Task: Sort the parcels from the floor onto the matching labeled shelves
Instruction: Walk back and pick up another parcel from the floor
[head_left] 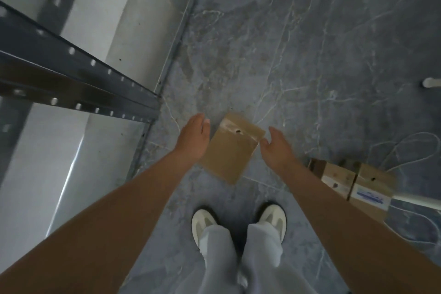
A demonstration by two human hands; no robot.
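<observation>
While both hands, left hand (193,137) and right hand (278,148), reach open toward the flat brown parcel (230,153) on the floor (310,43), pickup is underway; next they must close on its edges.

Brown cardboard parcel (232,150) flat on the grey floor.
Taped along top edge, lying askew; two more parcels (353,184) to its right.

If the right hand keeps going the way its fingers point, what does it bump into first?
Probably the brown cardboard parcel. The right hand is open, its fingertips at the parcel's right edge near the taped end. Depth is hard to judge; it may already touch.
</observation>
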